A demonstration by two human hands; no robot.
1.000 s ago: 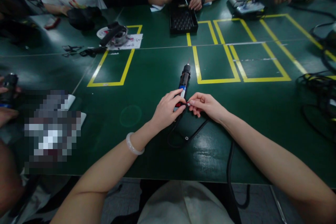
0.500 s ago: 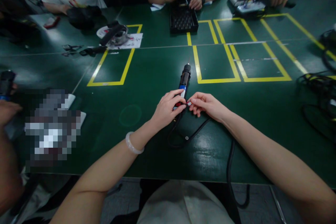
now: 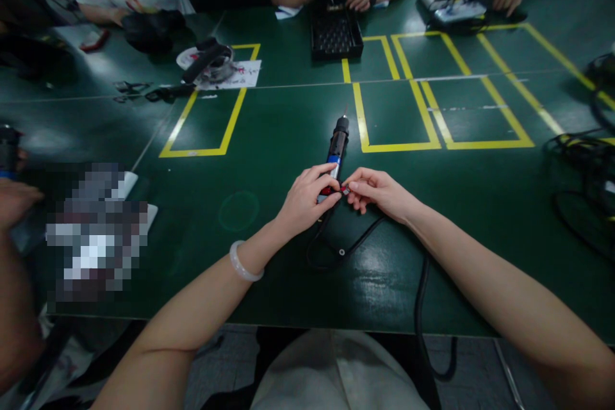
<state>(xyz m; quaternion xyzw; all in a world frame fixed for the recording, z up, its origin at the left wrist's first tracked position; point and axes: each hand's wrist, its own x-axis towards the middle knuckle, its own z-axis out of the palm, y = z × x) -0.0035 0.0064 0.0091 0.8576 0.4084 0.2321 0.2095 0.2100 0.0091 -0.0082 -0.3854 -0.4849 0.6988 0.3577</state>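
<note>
On the green worktop (image 3: 288, 288), a powered screwdriver (image 3: 338, 142) is overlapped at its rear by the left hand (image 3: 305, 198), whose grip cannot be told. By the fingers of the right hand (image 3: 379, 191), just beside it, a small red piece (image 3: 345, 190) is pinched.

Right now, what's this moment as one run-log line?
left grip: over electric screwdriver | right grip: pinching small piece, identity unclear | cord: looped on table
</note>
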